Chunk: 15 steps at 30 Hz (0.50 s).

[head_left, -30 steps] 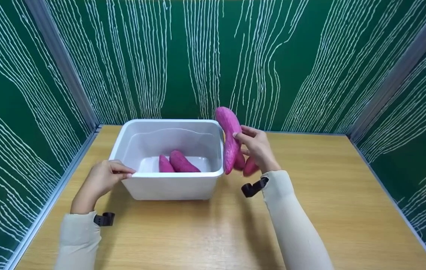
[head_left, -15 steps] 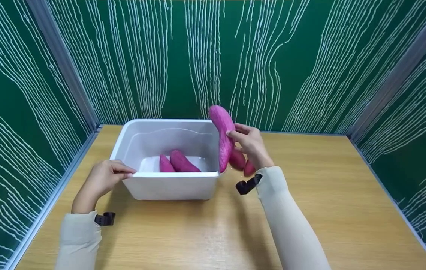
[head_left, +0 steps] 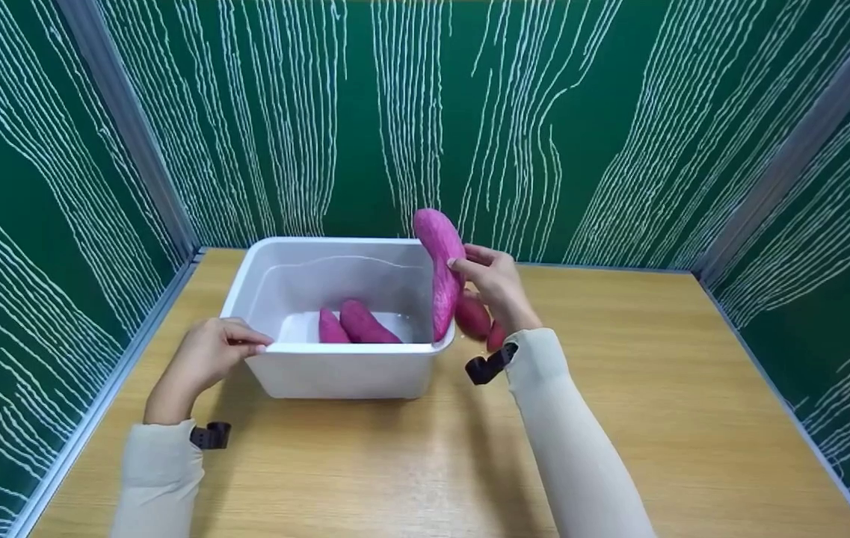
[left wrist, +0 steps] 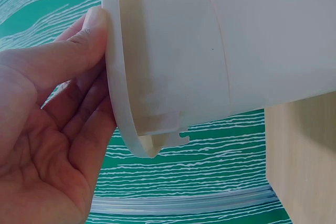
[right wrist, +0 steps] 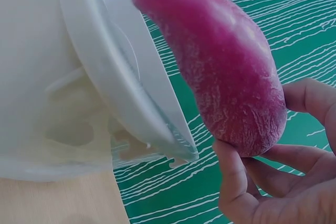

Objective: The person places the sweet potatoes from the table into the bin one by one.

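A white bin (head_left: 342, 371) stands on the table, with two purple sweet potatoes (head_left: 366, 324) lying inside it. My left hand (head_left: 204, 359) pinches the bin's front-left rim; the left wrist view shows the thumb and fingers (left wrist: 94, 30) on either side of that rim (left wrist: 113, 61). My right hand (head_left: 498, 285) holds a long purple sweet potato (head_left: 442, 273) tilted upright over the bin's right rim. In the right wrist view, thumb and fingers grip this sweet potato (right wrist: 220, 72) near one end, beside the bin (right wrist: 105, 77).
More sweet potatoes (head_left: 473, 317) lie on the wooden table (head_left: 365, 471) right of the bin, partly hidden by my right hand. Green walls (head_left: 604, 134) with white wavy lines rise behind and at both sides, joined by grey posts (head_left: 791, 142).
My right hand has moved left with the sweet potato, from beside the bin's right rim to over it. My left hand stays on the rim.
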Motion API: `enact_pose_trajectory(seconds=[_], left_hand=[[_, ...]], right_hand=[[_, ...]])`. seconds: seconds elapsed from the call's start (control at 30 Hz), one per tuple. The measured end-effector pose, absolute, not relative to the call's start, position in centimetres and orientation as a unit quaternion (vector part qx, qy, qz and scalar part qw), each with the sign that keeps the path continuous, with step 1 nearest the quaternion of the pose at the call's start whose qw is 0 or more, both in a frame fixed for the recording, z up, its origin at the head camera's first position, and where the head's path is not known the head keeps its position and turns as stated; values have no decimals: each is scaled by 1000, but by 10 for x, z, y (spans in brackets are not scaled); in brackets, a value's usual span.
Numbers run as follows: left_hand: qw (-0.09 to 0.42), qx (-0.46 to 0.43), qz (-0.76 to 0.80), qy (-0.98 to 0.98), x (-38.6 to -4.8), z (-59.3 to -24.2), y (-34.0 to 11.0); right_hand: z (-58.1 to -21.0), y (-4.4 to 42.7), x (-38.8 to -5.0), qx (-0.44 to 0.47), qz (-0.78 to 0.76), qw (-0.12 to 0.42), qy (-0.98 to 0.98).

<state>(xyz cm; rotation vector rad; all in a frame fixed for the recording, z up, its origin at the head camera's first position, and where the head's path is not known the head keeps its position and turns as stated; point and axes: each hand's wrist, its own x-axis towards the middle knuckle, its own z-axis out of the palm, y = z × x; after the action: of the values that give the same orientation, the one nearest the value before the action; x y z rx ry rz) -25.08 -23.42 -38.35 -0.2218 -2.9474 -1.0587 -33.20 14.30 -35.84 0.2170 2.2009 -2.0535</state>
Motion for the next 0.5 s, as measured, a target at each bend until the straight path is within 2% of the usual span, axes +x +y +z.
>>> enact_pose_trajectory(seconds=[0.27, 0.5], left_hand=[[8, -69, -323, -944, -251, -383, -233], [-9, -55, -336, -940, -252, -382, -234]], right_hand=[[-358, 134, -336, 72, -680, 66, 727], [-359, 127, -336, 65, -675, 68, 732]])
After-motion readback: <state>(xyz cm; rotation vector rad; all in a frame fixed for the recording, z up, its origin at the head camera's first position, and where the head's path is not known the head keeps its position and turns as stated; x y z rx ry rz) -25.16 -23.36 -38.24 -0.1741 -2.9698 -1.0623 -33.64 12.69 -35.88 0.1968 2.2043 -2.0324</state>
